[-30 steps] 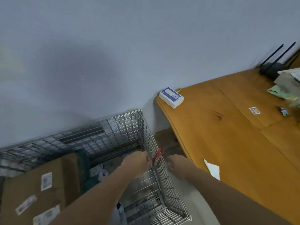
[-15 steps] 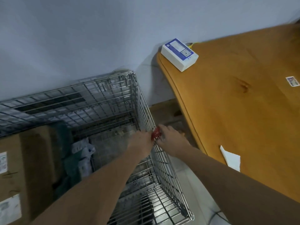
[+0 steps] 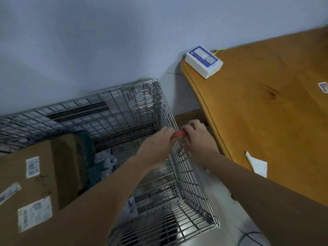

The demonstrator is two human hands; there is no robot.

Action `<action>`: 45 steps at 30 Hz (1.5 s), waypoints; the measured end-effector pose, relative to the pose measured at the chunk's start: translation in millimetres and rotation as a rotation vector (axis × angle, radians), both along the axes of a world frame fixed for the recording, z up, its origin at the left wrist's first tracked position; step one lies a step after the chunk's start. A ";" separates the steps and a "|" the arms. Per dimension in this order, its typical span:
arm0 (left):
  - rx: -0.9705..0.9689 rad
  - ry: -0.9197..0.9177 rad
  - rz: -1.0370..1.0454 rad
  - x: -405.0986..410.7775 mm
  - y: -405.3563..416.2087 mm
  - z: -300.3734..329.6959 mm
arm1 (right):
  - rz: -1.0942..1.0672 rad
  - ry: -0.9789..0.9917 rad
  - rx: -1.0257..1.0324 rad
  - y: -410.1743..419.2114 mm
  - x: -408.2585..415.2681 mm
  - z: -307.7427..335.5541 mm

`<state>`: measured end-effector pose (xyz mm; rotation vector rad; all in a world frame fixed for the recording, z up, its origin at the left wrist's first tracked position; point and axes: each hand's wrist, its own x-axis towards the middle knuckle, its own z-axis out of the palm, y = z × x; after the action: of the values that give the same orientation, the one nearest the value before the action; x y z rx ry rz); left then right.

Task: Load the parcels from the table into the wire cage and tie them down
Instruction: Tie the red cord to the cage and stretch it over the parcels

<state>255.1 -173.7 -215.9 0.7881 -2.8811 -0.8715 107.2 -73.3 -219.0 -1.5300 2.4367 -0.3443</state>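
Dim, bluish light is washing over everything I am looking at. My arms are casting a soft shadow on the far wall (image 3: 74,55). The wire cage (image 3: 124,110) is bowing at the edges, and the labels on the cardboard box (image 3: 35,174) are smearing with blur.

1. White box with blue label (image 3: 204,62) sits on my wooden table's corner, near the wall.
2. White paper scrap (image 3: 257,164) overhangs the table's near edge.
3. Small sticker (image 3: 323,87) lies flat at far right.
4. Grey wall (image 3: 106,41) behind.
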 end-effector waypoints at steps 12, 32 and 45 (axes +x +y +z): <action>0.307 0.211 0.164 39.4 5.1 227.8 | 0.050 0.096 -0.281 4.1 26.2 214.1; 0.733 0.751 0.940 172.9 10.0 333.0 | -0.026 -0.911 -0.527 -12.6 142.6 352.0; 0.342 0.588 0.998 272.2 -22.2 320.9 | 0.419 -0.462 -0.407 -52.0 123.8 412.2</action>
<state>527.4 -195.9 105.0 1.4648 -1.5318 -1.1405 231.0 -125.3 193.2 -1.8137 1.7115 -1.0203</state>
